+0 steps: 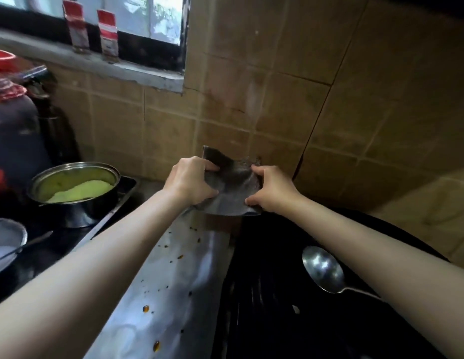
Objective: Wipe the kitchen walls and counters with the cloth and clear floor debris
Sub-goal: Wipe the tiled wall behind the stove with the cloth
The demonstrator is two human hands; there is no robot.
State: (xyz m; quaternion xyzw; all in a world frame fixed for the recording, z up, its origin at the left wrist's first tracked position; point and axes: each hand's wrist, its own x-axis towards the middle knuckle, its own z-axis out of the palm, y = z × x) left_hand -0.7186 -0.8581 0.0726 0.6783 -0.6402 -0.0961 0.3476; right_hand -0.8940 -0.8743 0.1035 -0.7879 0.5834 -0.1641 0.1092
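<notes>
Both hands pinch the grey cloth between them, left hand on its left edge and right hand on its right, stretching it sideways just before the tiled wall, above the speckled steel counter.

Pot left of cloth; spoon nearer, right.

Grey cloth, tan tiled wall
</notes>
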